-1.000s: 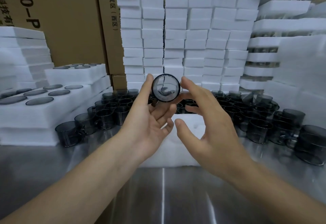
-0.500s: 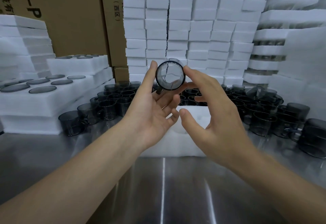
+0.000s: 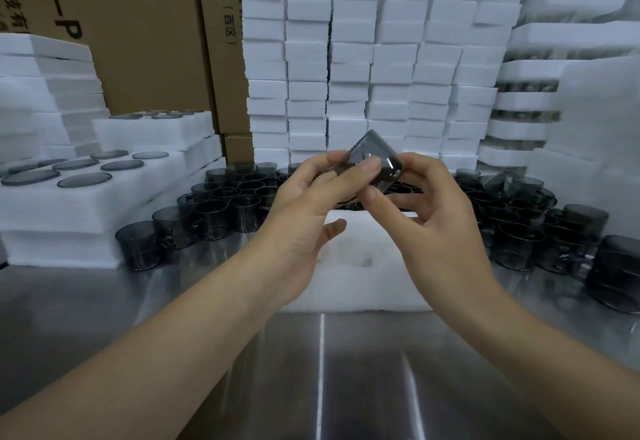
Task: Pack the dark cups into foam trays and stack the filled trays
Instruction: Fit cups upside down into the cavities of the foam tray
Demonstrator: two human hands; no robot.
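A dark translucent cup [image 3: 375,155] is held tilted on its side in mid-air above a white foam tray [image 3: 349,287] that lies on the steel table. My left hand [image 3: 311,211] grips the cup from the left, its fingers curled over the cup's side. My right hand [image 3: 429,218] holds the cup's right end with its fingers and thumb. The tray's round pockets under my hands hold no cups. Several loose dark cups [image 3: 225,207] stand in rows behind the tray, and another cluster of cups [image 3: 533,228] stands at the right.
Filled foam trays [image 3: 86,197] are stacked at the left with cup bases showing. Tall stacks of foam blocks [image 3: 363,58] and cardboard boxes [image 3: 145,31] wall off the back. More foam stacks [image 3: 568,86] rise at the right. The steel table [image 3: 322,370] lies near me.
The cup has been turned from facing me end-on to lying tilted on its side. Both hands have closed round it, and the cup has come lower.
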